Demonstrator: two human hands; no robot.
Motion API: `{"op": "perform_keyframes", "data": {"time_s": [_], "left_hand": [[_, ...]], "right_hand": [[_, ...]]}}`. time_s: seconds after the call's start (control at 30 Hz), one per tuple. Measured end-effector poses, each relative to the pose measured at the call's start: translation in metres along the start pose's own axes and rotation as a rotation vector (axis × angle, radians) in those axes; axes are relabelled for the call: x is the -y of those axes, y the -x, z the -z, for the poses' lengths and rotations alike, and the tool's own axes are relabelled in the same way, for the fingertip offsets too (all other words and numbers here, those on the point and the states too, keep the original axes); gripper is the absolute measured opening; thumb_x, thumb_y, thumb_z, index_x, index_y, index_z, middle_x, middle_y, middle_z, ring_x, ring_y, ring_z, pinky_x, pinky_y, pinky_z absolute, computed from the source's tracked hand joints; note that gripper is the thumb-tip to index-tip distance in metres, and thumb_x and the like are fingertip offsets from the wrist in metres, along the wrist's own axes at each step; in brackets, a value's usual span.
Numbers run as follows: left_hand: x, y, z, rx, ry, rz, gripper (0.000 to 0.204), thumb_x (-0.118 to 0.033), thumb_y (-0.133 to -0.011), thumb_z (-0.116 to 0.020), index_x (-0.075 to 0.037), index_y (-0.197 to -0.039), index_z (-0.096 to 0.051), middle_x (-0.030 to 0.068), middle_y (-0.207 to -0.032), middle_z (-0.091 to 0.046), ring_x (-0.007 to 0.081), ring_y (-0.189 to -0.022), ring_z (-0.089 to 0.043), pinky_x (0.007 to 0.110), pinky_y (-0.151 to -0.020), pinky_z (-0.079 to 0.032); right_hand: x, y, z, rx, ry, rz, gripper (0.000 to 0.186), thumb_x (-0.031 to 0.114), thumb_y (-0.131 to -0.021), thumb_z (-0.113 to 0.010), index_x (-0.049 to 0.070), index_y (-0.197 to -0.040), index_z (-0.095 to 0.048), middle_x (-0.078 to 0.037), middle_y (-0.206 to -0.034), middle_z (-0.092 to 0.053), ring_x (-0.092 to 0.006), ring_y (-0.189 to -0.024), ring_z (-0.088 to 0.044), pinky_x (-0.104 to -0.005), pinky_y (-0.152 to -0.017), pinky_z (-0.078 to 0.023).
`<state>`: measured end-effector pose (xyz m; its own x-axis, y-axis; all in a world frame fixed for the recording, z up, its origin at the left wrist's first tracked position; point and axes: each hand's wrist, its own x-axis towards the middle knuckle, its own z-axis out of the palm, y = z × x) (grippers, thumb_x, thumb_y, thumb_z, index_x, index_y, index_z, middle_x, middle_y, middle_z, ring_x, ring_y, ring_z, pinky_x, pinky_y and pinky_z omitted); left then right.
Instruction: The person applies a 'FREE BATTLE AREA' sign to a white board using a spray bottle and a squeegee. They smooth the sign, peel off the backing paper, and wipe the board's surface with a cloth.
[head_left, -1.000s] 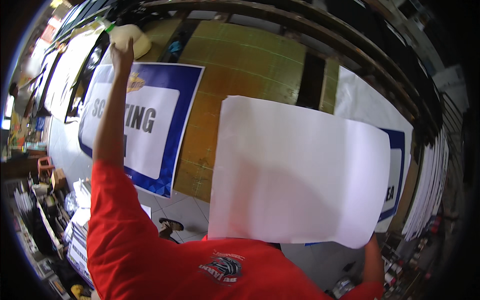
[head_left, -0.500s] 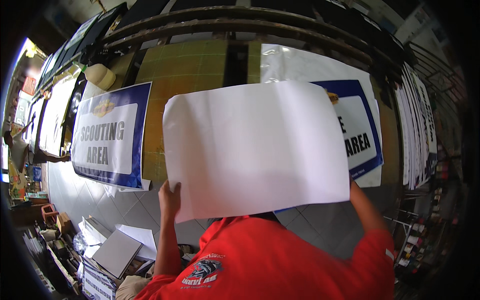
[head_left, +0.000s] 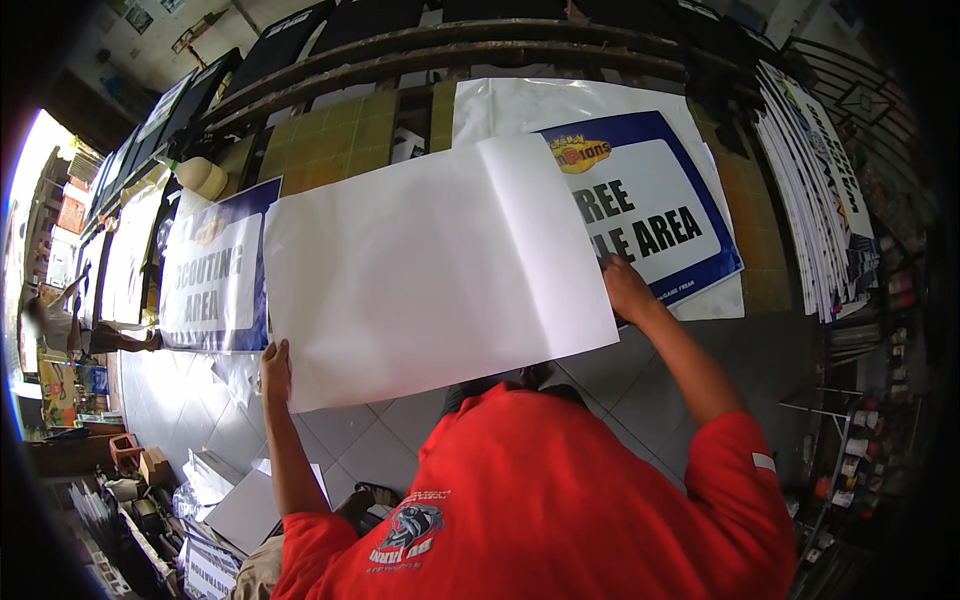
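Between my two hands is a large white sheet (head_left: 430, 270), its face blank and a vertical crease near its right side. My left hand (head_left: 276, 370) grips the lower left edge; my right hand (head_left: 625, 288) holds the right edge low down, its fingertips partly hidden. The sheet's left end meets or slightly covers a blue-bordered printed sign (head_left: 210, 295) on the bench, and its right end overlaps another blue-bordered sign (head_left: 670, 205), which lies on white film (head_left: 500, 105).
A pale plastic jug (head_left: 200, 178) stands on the green-gridded boards (head_left: 330, 140) beyond the sheet. A stack of boards (head_left: 800, 200) leans at right above a paint rack (head_left: 850, 460). A co-worker (head_left: 55, 320) is at far left. Paper clutter (head_left: 230, 500) lies lower left.
My left hand came down from the jug to the sheet's left edge. The sheet has since moved leftward and up, uncovering more of the right-hand sign.
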<state>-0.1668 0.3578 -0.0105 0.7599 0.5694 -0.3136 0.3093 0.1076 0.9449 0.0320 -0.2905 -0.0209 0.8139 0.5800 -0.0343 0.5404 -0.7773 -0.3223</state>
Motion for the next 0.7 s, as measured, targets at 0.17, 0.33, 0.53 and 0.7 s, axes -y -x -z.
{"op": "perform_keyframes", "data": {"time_s": [0.17,0.33,0.53,0.7], "left_hand": [[-0.014,-0.001,0.008,-0.054,-0.052,0.035,0.014,-0.010,-0.095,-0.055,0.002,-0.097,-0.062,0.0024,-0.084,-0.062,0.0087,-0.073,-0.055,0.023,-0.066,-0.044],[0.005,-0.029,0.077,-0.095,-0.098,0.072,0.016,-0.011,-0.095,-0.054,0.003,-0.098,-0.062,0.0021,-0.082,-0.062,0.0090,-0.070,-0.054,0.023,-0.063,-0.043],[0.000,-0.031,0.102,-0.134,-0.213,0.099,0.015,-0.011,-0.095,-0.053,0.001,-0.097,-0.062,0.0003,-0.077,-0.059,0.0075,-0.063,-0.051,0.022,-0.057,-0.040],[-0.004,-0.037,0.116,-0.146,-0.276,0.073,0.019,-0.014,-0.096,-0.053,0.003,-0.098,-0.061,0.0037,-0.081,-0.062,0.0111,-0.069,-0.055,0.025,-0.063,-0.044]], "right_hand": [[0.024,0.004,0.026,-0.050,0.010,0.074,0.036,0.006,-0.077,-0.056,0.001,-0.112,-0.062,-0.011,-0.138,-0.051,-0.0311,-0.087,-0.053,-0.0373,-0.083,-0.048],[0.028,0.000,0.025,-0.033,0.042,0.072,0.061,0.011,-0.076,-0.059,0.009,-0.137,-0.049,-0.006,-0.144,-0.046,-0.0295,-0.088,-0.053,-0.0357,-0.084,-0.049],[0.033,0.001,0.031,0.000,0.034,0.053,0.062,0.011,-0.076,-0.060,0.010,-0.137,-0.049,-0.006,-0.145,-0.045,-0.0296,-0.090,-0.053,-0.0360,-0.088,-0.048],[0.031,0.000,0.028,-0.020,0.027,0.070,0.062,0.008,-0.076,-0.058,0.010,-0.138,-0.048,-0.007,-0.145,-0.045,-0.0302,-0.089,-0.053,-0.0362,-0.088,-0.048]]}}
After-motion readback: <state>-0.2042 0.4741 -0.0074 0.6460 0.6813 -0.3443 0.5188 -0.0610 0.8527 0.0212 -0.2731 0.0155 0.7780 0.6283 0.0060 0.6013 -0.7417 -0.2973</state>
